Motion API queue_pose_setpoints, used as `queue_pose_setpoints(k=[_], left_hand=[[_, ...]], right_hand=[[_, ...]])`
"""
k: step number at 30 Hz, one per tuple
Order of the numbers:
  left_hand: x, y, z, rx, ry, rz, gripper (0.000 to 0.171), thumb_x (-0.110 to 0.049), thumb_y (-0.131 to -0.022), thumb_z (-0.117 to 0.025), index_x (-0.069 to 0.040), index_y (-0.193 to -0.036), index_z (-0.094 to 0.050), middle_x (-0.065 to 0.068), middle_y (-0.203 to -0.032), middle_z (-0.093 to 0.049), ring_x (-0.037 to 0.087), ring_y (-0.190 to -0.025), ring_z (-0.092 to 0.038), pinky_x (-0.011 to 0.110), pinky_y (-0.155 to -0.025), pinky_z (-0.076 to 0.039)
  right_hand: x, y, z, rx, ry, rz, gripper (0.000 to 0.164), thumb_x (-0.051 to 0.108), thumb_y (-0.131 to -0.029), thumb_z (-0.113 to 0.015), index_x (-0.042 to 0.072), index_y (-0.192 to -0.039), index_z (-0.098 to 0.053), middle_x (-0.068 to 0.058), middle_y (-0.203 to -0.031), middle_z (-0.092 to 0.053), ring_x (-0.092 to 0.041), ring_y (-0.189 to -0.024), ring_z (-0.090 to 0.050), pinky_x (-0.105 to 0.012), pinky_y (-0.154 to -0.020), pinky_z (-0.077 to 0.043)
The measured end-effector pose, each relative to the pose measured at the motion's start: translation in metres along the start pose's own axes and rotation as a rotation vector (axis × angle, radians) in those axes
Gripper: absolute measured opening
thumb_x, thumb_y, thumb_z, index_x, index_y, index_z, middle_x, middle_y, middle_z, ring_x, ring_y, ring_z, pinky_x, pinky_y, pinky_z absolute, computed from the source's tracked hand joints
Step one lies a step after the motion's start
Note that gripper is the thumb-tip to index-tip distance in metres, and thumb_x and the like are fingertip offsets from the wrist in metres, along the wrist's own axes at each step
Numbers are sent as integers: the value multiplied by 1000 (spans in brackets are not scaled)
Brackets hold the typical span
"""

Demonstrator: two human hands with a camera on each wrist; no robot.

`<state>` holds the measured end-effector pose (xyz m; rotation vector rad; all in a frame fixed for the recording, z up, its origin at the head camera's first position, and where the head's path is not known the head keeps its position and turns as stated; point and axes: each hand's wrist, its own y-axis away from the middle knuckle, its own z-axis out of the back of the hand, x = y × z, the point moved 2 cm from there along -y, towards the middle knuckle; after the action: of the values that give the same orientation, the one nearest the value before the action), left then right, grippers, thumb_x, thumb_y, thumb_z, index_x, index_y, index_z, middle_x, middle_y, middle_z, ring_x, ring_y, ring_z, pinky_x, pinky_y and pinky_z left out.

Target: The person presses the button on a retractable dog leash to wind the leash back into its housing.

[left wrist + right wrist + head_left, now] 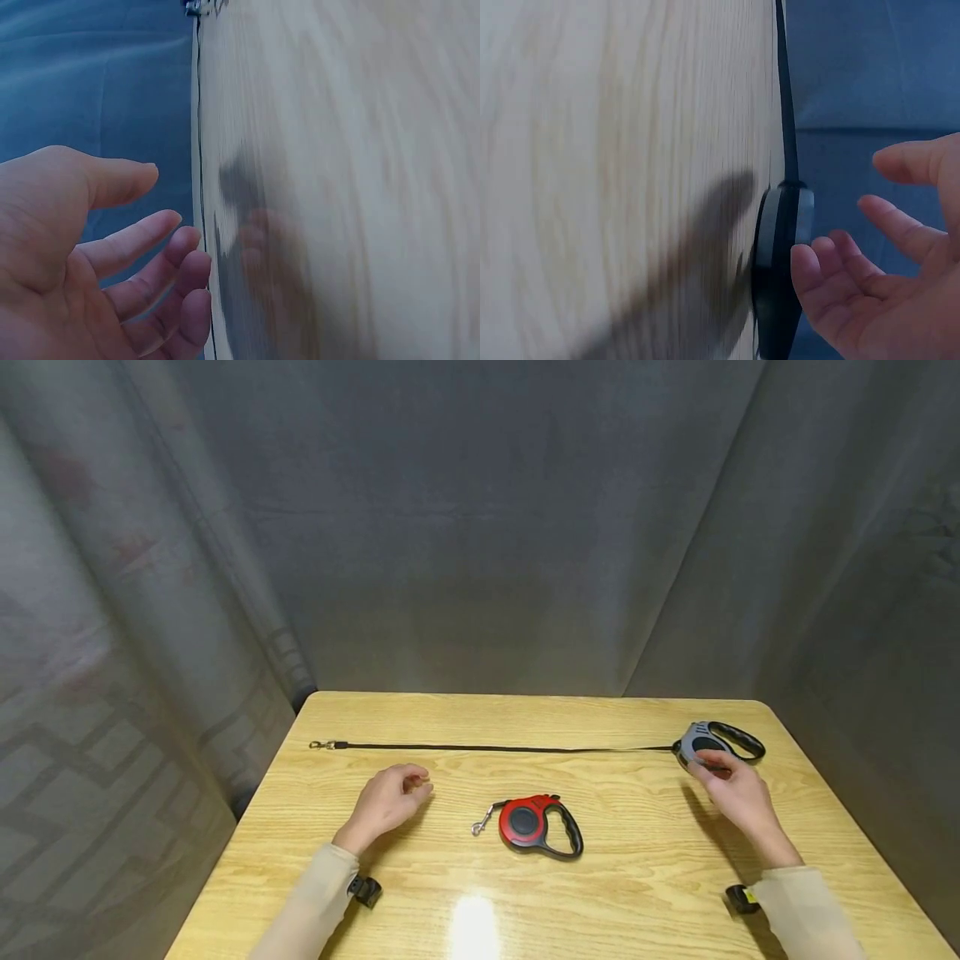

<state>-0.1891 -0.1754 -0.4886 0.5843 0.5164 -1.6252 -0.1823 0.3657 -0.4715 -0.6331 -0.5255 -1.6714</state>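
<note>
A grey retractable dog leash (696,740) with a black handle lies at the table's back right. Its black strap (465,747) stretches left across the table to a metal clip (321,745). My right hand (738,793) hovers close in front of the grey casing, fingers loosely bent and holding nothing; the right wrist view shows the fingertips beside the casing (766,232). Over the left part of the table, my left hand (390,800) is raised with relaxed fingers and nothing in its grasp. Between the hands lies a red retractable leash (536,808), its clip (477,828) beside it.
The light wooden table (600,902) has rounded back corners. Grey curtains (465,543) hang behind it and along both sides. Each wrist bears a small black camera, such as the left one (366,891).
</note>
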Motion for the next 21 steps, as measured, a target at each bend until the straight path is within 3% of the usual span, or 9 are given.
queue_pose_setpoints(k=[3,5,8,12,21], left_hand=[[7,-1,7,-10,-2,14,30,-29,-101,-73,-13,-126,-77,1,-111,-77,16,-96,-67,41,-84,-54],[13,-1,12,-10,0,25,31,-31,-102,-72,-13,-128,-77,2,-114,-76,17,-98,-68,42,-84,-54],[19,-1,18,-21,3,36,33,-31,-103,-71,-12,-130,-76,3,-115,-76,20,-101,-70,44,-86,-55],[25,-2,25,-35,-13,41,34,-30,-103,-70,-11,-130,-75,5,-115,-76,24,-102,-71,46,-86,-56],[41,-4,53,-84,-30,57,39,-30,-106,-66,-7,-136,-71,16,-126,-73,35,-109,-71,50,-84,-57]], right_hand=[[-5,-3,5,-28,6,-19,58,40,-109,-57,-4,-148,-56,-32,-139,-61,-46,-120,-60,-37,-80,-46],[-8,-4,8,-38,0,-16,57,38,-109,-58,-5,-147,-56,-33,-139,-61,-45,-119,-62,-33,-80,-47],[-15,-6,12,-58,-4,1,54,37,-109,-58,-5,-144,-59,-33,-135,-64,-13,-98,-68,-21,-73,-47],[-25,-10,17,-89,-27,3,51,35,-109,-58,-5,-140,-62,-32,-130,-67,19,-77,-47,-15,-64,-48],[-39,-16,28,-147,12,-42,47,33,-109,-58,-3,-138,-65,-32,-129,-68,19,-74,-44,-17,-63,-43]])
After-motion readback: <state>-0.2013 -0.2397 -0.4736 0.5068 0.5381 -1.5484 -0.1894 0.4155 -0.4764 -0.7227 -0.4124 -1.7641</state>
